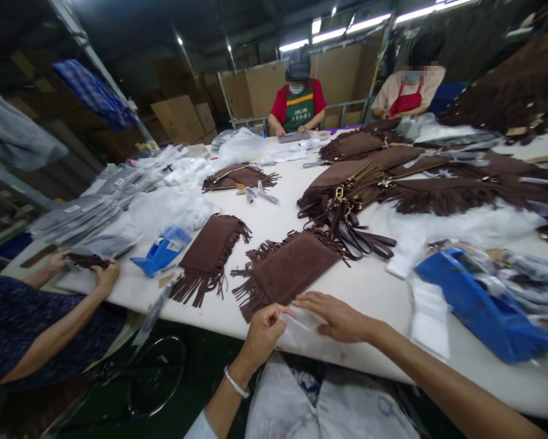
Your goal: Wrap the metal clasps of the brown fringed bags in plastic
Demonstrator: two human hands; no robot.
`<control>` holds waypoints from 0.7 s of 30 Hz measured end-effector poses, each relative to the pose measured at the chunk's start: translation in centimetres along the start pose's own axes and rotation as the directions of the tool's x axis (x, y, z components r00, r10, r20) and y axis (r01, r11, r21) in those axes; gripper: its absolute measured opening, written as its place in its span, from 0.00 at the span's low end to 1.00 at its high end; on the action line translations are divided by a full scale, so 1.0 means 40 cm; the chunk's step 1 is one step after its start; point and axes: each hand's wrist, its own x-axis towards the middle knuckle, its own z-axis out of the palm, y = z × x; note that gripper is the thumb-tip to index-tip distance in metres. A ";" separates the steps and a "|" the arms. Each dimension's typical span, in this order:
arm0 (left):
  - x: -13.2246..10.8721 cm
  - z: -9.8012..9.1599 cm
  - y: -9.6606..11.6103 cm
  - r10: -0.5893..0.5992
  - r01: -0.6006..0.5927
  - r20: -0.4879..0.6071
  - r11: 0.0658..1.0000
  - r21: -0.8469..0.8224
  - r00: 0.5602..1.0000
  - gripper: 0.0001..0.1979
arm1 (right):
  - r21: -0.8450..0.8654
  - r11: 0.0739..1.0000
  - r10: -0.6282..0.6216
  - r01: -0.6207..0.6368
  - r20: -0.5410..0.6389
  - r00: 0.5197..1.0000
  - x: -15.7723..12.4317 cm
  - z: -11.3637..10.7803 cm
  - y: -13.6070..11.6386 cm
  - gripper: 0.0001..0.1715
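At the table's near edge, my left hand, with a bracelet on its wrist, pinches the left edge of a clear plastic sheet or bag. My right hand lies over the right side of the same plastic, its fingers pointing left and its thumb below. Just beyond my hands lies a brown fringed suede bag, flat on the white table. Another brown fringed bag rests to its left. Dark straps trail beside the nearer bag.
Brown bags with gold chains are piled at centre right. Blue tape dispensers stand left and right. White slips lie right of my hands. A co-worker's hands are at left; two people work across the table.
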 end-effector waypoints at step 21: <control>-0.116 -0.109 0.159 0.118 -0.118 -0.026 0.993 0.024 0.993 0.07 | 0.932 0.342 0.143 -0.120 0.074 0.987 0.093 0.107 -0.232 0.25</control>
